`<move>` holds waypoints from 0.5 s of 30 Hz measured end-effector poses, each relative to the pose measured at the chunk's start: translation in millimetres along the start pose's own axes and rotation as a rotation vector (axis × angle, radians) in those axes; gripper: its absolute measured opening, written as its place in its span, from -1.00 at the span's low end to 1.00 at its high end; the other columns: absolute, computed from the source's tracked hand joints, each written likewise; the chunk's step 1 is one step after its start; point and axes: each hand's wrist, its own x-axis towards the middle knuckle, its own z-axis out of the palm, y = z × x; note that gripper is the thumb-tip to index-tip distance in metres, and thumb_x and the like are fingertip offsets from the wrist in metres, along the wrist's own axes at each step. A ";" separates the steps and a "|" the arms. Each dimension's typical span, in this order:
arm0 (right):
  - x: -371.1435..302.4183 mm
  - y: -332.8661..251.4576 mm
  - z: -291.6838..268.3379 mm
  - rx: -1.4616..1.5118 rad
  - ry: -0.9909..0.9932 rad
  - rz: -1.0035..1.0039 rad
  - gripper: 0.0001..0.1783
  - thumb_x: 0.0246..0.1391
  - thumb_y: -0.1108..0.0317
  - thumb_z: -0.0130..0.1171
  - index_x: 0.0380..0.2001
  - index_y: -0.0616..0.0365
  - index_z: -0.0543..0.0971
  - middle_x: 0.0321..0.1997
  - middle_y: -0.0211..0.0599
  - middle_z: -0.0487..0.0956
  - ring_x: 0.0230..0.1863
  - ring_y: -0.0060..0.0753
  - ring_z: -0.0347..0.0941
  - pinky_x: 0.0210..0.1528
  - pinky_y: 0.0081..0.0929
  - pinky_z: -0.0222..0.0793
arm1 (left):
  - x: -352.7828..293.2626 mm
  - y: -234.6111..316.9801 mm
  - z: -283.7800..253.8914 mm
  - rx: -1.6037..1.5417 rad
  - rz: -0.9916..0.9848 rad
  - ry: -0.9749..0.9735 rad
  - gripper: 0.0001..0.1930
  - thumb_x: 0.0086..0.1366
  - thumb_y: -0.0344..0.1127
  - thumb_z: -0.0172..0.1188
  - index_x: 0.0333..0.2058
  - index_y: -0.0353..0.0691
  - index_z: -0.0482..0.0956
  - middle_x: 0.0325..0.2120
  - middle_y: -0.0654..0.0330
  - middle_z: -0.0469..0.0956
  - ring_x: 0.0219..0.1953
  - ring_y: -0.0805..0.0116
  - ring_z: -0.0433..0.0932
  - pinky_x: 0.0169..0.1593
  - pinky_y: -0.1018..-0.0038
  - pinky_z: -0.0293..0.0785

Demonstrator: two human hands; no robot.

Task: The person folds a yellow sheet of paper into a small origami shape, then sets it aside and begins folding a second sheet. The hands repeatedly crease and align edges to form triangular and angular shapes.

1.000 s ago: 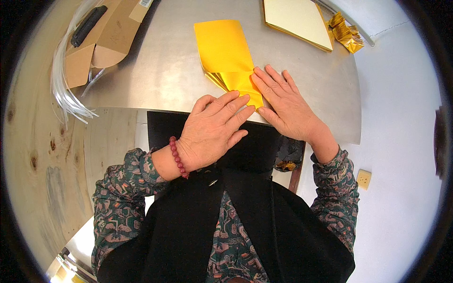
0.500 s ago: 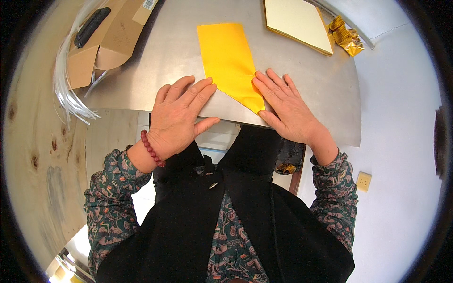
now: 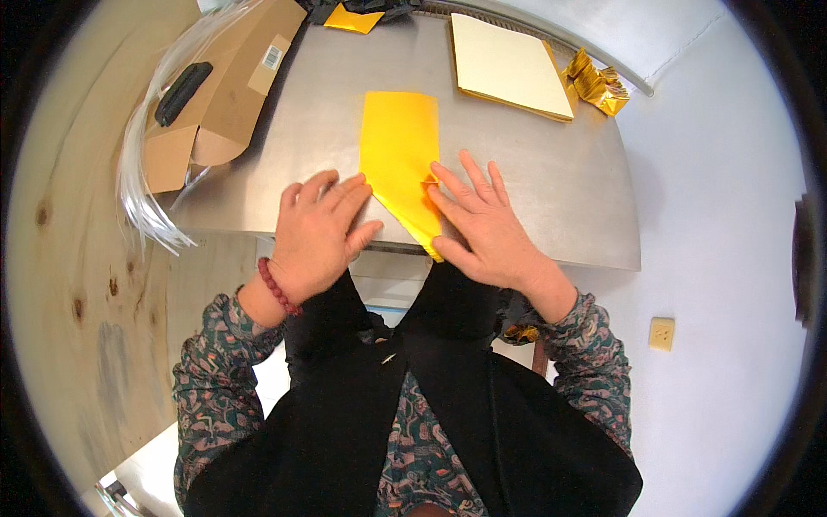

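Observation:
A bright yellow sheet of paper (image 3: 398, 142) lies on the grey metal table in front of me, with one lower corner folded to a slanted edge. Its point reaches the table's near edge. My left hand (image 3: 314, 228) lies at the paper's left side, fingers stretched and fingertips at the start of the slant. On the right side, my right hand (image 3: 482, 228) is spread, index and middle fingertips on the paper's edge and thumb by the low point. A small orange-gold crease shows under those fingertips. Neither hand grips anything.
A pad of cream sheets with gold edges (image 3: 510, 65) lies at the far right, beside a gold pleated foil piece (image 3: 596, 84). At the left stand a cardboard box (image 3: 228, 95), a black oblong object (image 3: 183, 93) and white strands (image 3: 138, 202). A folded yellow piece (image 3: 353, 19) lies at the back.
The view has shifted, showing more of the table's far side. The paper sits straighter before me. At its right edge, a small fold has appeared under my right fingers.

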 end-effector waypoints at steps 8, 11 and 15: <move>30.1 -66.6 37.4 0.071 0.146 -0.099 -0.10 0.19 -0.14 0.39 0.37 0.34 0.49 0.62 0.09 0.28 0.72 0.28 -0.06 0.66 0.47 -0.31 | 13.4 -31.3 4.9 -0.025 -0.054 0.061 -0.59 0.44 -0.17 0.32 0.17 -0.21 0.66 0.13 0.04 0.62 0.23 -0.04 0.50 0.29 0.13 0.46; 28.5 -62.1 36.5 0.122 0.074 -0.107 -0.16 0.18 0.01 0.46 0.40 0.22 0.48 0.64 0.03 0.26 0.71 0.25 -0.02 0.68 0.38 -0.24 | 22.7 -39.9 12.3 -0.005 -0.002 0.061 -0.58 0.43 -0.18 0.33 0.18 -0.22 0.66 0.11 0.03 0.59 0.19 -0.02 0.51 0.26 0.18 0.49; 13.2 -18.9 12.9 0.132 0.106 -0.050 -0.16 0.16 0.07 0.49 0.43 0.15 0.46 0.62 -0.03 0.33 0.69 0.18 0.07 0.69 0.29 -0.17 | 52.8 -61.2 10.6 -0.045 0.150 0.008 -0.59 0.41 -0.20 0.36 0.19 -0.12 0.69 0.12 0.05 0.58 0.20 -0.01 0.51 0.28 0.16 0.48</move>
